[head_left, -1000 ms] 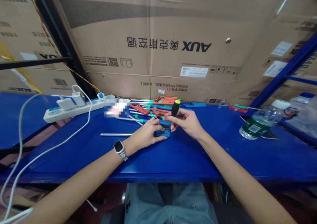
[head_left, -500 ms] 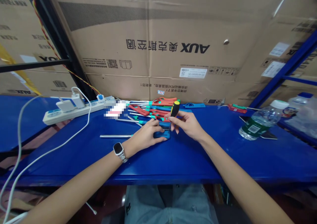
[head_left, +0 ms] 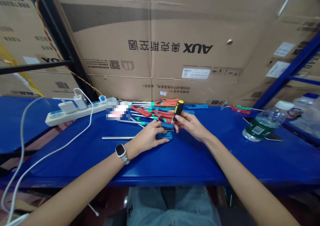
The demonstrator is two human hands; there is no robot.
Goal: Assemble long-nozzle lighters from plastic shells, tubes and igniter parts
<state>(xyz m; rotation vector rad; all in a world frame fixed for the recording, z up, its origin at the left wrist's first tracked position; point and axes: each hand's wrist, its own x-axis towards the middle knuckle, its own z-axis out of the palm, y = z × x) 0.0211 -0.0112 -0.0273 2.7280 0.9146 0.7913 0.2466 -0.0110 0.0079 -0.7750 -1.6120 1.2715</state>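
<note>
A blue long-necked lighter (head_left: 168,136) lies flat on the blue table, its metal tube pointing left. My left hand (head_left: 150,135) is closed on its handle and holds it against the tabletop. In my right hand (head_left: 191,124) is a screwdriver (head_left: 178,109) with a yellow and black handle, tilted slightly, its tip at the blue handle. The exact contact of the tip is too small to tell. Just behind my hands lie several red and blue lighters (head_left: 166,102) in a pile.
A white power strip (head_left: 75,112) with plugs and cables lies at the left. To the right are a water bottle (head_left: 266,122), a dark flat object under it and a red lighter (head_left: 240,110). Large cardboard boxes (head_left: 160,26) stand behind the table (head_left: 200,166).
The screwdriver's handle has tilted a little to the right, along with my right hand. My left hand keeps its place on the blue lighter.
</note>
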